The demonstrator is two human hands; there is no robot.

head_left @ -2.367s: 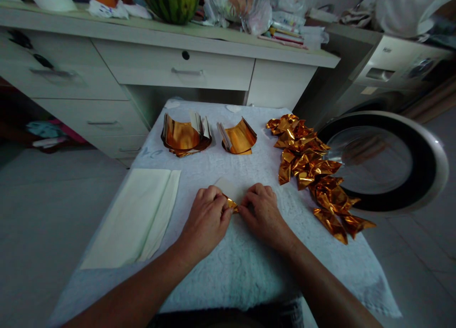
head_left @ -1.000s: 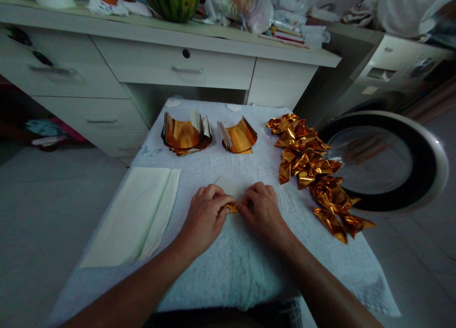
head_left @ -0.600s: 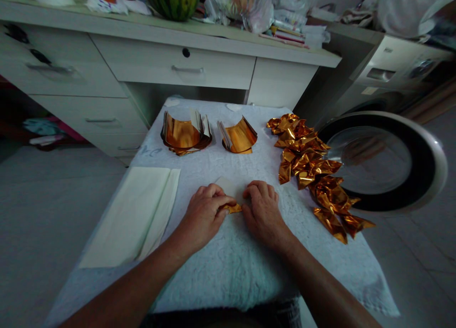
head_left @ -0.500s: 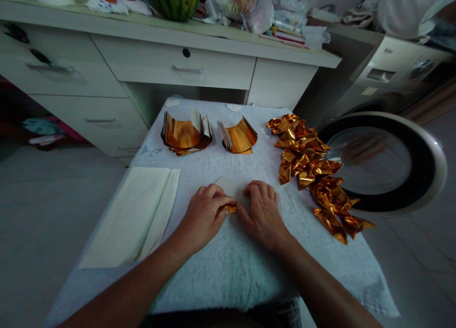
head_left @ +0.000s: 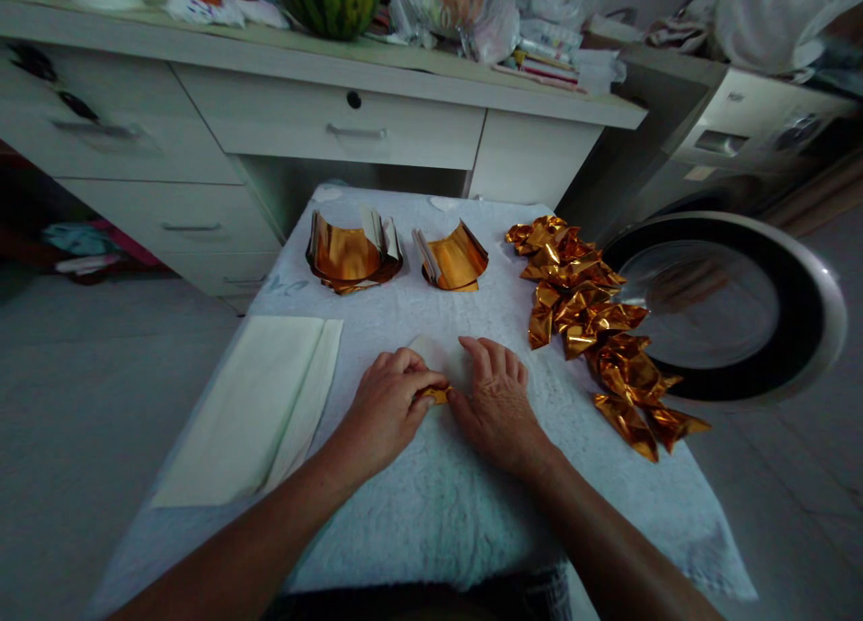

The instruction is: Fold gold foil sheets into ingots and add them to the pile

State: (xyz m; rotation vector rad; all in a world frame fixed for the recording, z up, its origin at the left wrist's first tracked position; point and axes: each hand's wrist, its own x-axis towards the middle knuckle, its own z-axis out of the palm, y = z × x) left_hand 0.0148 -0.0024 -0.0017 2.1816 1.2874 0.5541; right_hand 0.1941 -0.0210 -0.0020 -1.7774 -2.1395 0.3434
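Observation:
My left hand [head_left: 393, 398] pinches a small piece of gold foil paper [head_left: 438, 394] between thumb and fingers, low over the cloth. Beside it, my right hand [head_left: 497, 403] lies with its fingers stretched out and its thumb tip at the foil's right end. A pale sheet [head_left: 426, 346] shows behind the fingers; much of it is covered by my hands. Farther back stand two curled stacks of gold foil sheets, a larger stack [head_left: 343, 254] at left and a smaller stack [head_left: 457, 257] beside it. Several folded gold foil pieces [head_left: 573, 302] lie in a heap to the right.
Folded white paper [head_left: 243, 405] lies on the left of the cloth-covered table [head_left: 378, 531]. Behind is a white drawer counter [head_left: 411, 136] bearing a watermelon [head_left: 330, 1] and plastic bags. The open round door [head_left: 802, 315] of a washing machine [head_left: 728, 136] reaches the table's right side.
The fingers of my right hand have lifted and stretched forward a little. My left hand keeps its pinch on the foil in nearly the same spot.

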